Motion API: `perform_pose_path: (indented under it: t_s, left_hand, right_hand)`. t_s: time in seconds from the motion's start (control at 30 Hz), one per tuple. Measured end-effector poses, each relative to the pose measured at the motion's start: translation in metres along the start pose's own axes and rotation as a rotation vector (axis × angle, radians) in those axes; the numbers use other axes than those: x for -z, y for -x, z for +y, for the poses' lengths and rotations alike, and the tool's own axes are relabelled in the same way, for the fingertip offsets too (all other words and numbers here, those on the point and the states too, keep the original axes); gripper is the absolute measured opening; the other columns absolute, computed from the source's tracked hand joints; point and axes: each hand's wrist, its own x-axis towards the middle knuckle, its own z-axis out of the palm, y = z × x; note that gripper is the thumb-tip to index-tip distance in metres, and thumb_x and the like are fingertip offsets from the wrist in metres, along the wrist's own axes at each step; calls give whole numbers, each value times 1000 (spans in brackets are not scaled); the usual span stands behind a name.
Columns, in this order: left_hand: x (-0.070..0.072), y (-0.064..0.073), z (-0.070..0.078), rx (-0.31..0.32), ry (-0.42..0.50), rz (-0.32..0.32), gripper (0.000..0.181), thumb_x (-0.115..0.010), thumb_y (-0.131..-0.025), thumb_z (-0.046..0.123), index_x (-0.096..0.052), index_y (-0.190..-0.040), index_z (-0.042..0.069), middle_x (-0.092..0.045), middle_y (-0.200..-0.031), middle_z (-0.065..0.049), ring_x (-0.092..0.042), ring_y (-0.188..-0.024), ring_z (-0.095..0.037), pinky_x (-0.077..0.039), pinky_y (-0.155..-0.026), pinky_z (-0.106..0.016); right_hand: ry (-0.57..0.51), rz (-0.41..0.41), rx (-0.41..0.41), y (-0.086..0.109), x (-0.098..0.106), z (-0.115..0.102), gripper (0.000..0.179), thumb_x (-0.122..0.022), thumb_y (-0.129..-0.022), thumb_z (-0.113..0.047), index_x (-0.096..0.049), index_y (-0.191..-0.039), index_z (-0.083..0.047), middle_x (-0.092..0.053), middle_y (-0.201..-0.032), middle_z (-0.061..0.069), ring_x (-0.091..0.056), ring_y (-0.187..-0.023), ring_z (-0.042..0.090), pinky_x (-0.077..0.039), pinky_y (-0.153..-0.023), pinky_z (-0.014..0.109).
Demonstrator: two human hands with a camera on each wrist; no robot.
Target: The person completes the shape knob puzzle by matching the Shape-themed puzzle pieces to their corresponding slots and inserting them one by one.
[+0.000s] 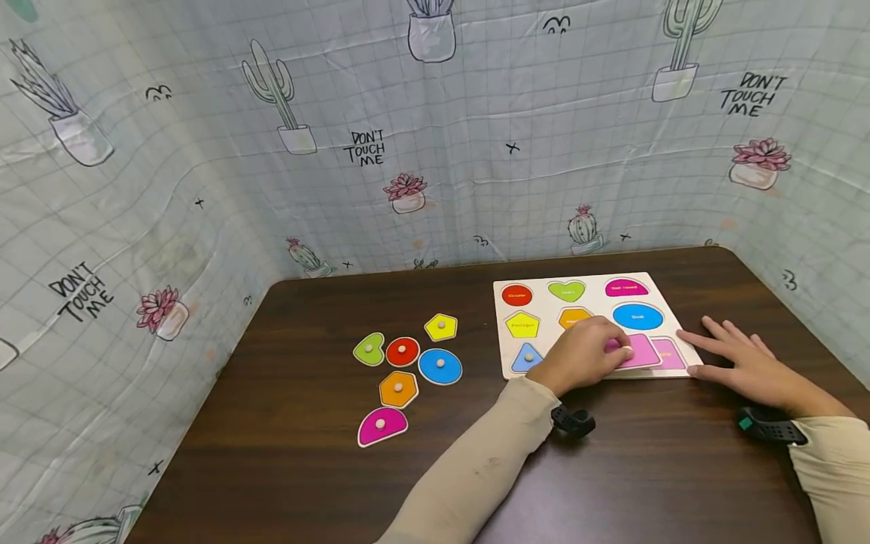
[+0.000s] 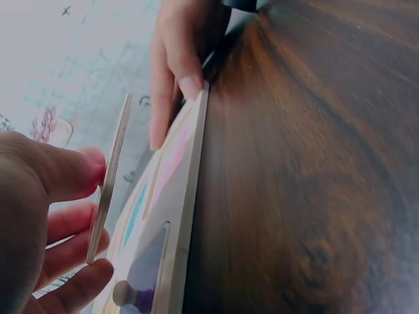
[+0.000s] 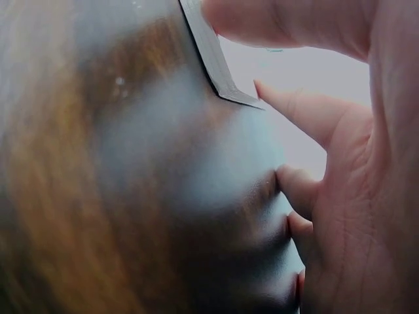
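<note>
My left hand (image 1: 583, 353) pinches a pink four-sided puzzle piece (image 1: 644, 350) by its knob, over the lower right of a white shape board (image 1: 557, 295). In the left wrist view the piece (image 2: 112, 173) is tilted and apart from the board (image 2: 188, 203). A pink printed shape (image 1: 671, 353) shows partly from behind it. My right hand (image 1: 751, 366) lies spread at the board's right edge, thumb and index finger touching it, other fingers on the table. A blue triangle piece (image 1: 519, 361) with a knob sits in the board's lower left.
Left of the board lie several loose knobbed pieces: a green heart (image 1: 369, 355), red circle (image 1: 410, 353), yellow pentagon (image 1: 442, 328), blue oval (image 1: 450, 373), orange hexagon (image 1: 390, 393) and magenta half round (image 1: 392, 433). A patterned cloth (image 1: 469, 189) hangs behind the brown table (image 1: 285, 453).
</note>
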Motion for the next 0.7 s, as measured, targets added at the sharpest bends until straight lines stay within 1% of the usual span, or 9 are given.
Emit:
perform_pose_path:
  t_s: [0.1,0.2,0.4,0.53,0.7]
  left_hand:
    - [0,-2,2,-1,1,1,18,-68,-95,41,-76,-104,28,-63,-104,17,-53,-99,4,-37,-89,-6]
    - [0,-6,5,3,19,-13,19,-68,-95,41,-76,-105,28,-63,-101,17,-52,-96,4,-38,-86,-7]
    - [0,-17,10,63,61,-12,19,-68,-95,41,-77,-107,30,-63,-99,19,-50,-93,4,-38,-83,-8]
    - [-2,-20,10,51,59,-18,20,-68,-95,41,-77,-107,29,-65,-101,19,-51,-97,4,-38,-86,-8]
    - [-4,-20,9,50,37,-21,21,-67,-95,41,-77,-109,29,-66,-103,20,-53,-100,5,-38,-89,-8]
  right_hand:
    - [-1,0,-2,0,0,1,71,-60,-98,-40,-35,-153,-2,-12,-154,42,8,-142,60,14,-105,74]
    - [-2,3,-2,1,1,2,70,-60,-98,-39,-35,-153,-3,-13,-154,42,7,-142,61,13,-105,76]
    - [-13,21,31,-1,7,2,69,-61,-98,-37,-36,-154,-5,-14,-154,41,6,-142,61,14,-105,74]
    - [-27,26,34,0,6,2,68,-62,-97,-36,-37,-153,-5,-15,-154,42,5,-142,61,15,-105,74]
    - [-29,24,30,1,2,-1,69,-62,-97,-37,-38,-153,-5,-15,-154,41,5,-143,60,14,-106,74]
